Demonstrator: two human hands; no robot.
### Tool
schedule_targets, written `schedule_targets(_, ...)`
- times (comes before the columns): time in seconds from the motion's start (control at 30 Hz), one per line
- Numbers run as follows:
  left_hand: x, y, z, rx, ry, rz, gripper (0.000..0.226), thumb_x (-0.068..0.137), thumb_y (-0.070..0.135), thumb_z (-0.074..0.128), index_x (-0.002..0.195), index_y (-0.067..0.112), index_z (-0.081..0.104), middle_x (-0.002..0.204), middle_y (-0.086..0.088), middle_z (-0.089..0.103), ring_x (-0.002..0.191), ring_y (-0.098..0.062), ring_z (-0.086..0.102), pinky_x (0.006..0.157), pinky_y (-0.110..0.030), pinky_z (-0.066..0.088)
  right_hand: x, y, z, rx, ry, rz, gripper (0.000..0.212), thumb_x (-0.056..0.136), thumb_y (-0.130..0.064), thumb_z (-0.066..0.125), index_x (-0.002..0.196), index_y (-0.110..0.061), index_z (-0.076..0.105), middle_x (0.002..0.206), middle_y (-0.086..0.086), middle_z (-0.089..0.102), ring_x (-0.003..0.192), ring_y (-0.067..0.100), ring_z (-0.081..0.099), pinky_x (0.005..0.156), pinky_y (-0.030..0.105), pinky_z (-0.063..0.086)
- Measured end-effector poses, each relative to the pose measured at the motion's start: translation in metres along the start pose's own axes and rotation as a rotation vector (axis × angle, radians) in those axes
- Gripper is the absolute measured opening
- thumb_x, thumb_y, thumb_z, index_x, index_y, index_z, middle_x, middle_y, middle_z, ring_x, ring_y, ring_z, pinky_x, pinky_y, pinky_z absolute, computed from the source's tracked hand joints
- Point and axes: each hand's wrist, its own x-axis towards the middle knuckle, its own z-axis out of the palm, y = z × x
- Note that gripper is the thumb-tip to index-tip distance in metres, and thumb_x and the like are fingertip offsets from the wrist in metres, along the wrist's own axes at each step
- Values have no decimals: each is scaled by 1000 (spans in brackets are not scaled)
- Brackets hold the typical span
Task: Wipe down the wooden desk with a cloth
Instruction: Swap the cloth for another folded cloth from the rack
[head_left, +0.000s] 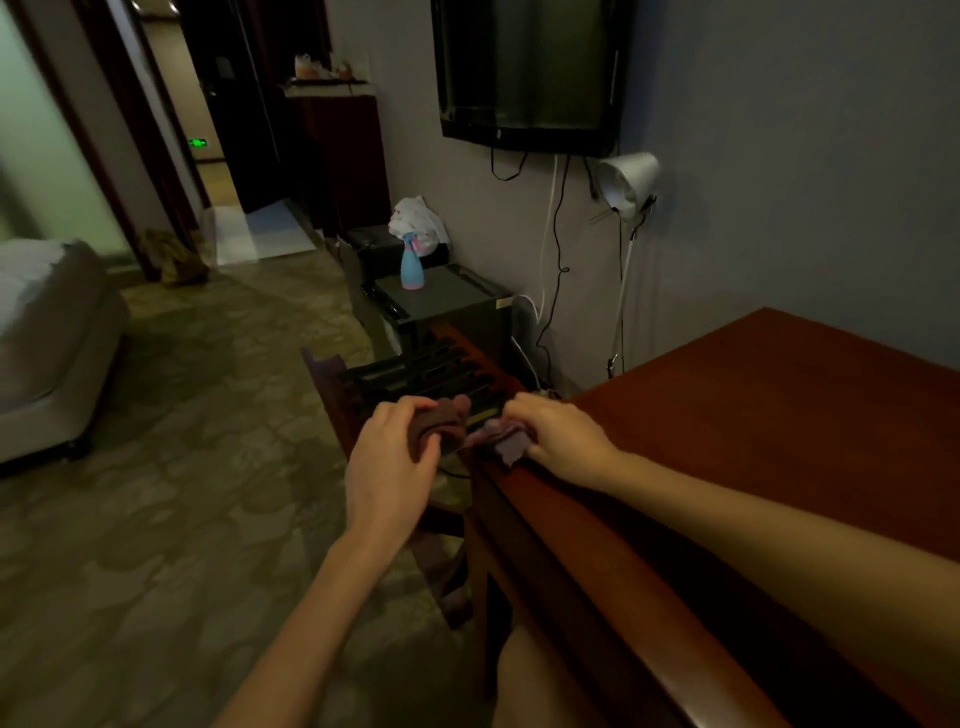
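From the head view, my right hand (563, 439) sits at the centre of the frame, fingers curled down over a purple cloth (504, 441) and pressing it onto the near corner of the wooden desk (779, 415), which fills the right side of the frame. I bunch the cloth under my palm so it wraps the rim, where I judge the edge needs wiping. My left hand (395, 457), just left of centre and off the desk, grips a balled-up brown cloth (441, 423), probably held spare and clear of the surface. A blue spray bottle (413, 265) stands on a dark cabinet (452, 301) above centre, well apart from both hands
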Motion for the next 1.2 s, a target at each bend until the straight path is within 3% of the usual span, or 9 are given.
schedule_targets(0.13,-4,-5,1,28,9,-39,28,88,19,63,114,25,58,100,10,53,91,-10,55,64,-17,34,-10,35,-14,1,31,134,8,88,-18,59,89,-24,54,95,-7,53,88,13,56,70,26,44)
schedule_targets(0.23,-6,-8,3,35,10,-56,29,87,17,64,114,24,59,101,8,54,93,-12,57,67,-20,36,-42,30,-20,4,21,137,17,87,-19,61,86,-32,50,90,-16,49,81,1,52,66,19,39)
schedule_targets(0.4,-9,-6,8,38,16,-76,29,86,17,64,114,24,59,100,8,53,91,-11,56,65,-20,35,-76,-25,-12,47,-91,-135,26,87,-24,61,85,-40,41,83,-18,40,74,-4,43,57,13,31)
schedule_targets(0.53,-10,-9,6,57,3,-88,31,85,15,65,114,23,59,101,5,55,92,-15,58,68,-21,36,-35,-42,14,-74,-80,-321,19,84,-20,62,94,-27,48,94,-6,48,85,15,53,55,28,32)
schedule_targets(0.67,-12,-15,-5,73,32,-122,30,85,14,65,114,23,60,105,2,58,94,-15,57,70,-21,36,6,-23,14,-2,-81,-193,13,86,-18,59,98,-20,54,98,-2,50,87,20,56,65,39,46)
schedule_targets(0.83,-14,-14,-7,59,40,-113,30,85,15,65,114,23,60,105,2,58,95,-14,56,71,-20,36,6,37,-11,20,-7,66,16,87,-16,60,89,-29,51,94,-10,51,92,13,56,69,24,37)
schedule_targets(0.93,-11,-12,-2,42,23,-103,30,86,17,64,115,25,59,105,5,56,95,-12,56,70,-21,38,-29,53,-31,-14,-13,119,19,86,-15,62,88,-31,52,96,-13,53,89,8,57,72,24,47)
schedule_targets(1.1,7,1,13,30,-14,-63,31,87,19,63,116,26,57,102,10,51,95,-12,56,69,-19,35,-58,-1,-14,58,-116,-138,6,88,-30,58,89,-31,52,90,-18,47,77,-2,48,63,19,42)
schedule_targets(1.2,16,6,16,41,-9,-43,31,86,19,64,116,25,58,104,5,54,95,-15,57,70,-21,37,-26,-20,7,-16,-123,-302,7,88,-28,59,92,-24,54,90,-11,45,78,5,47,58,29,41)
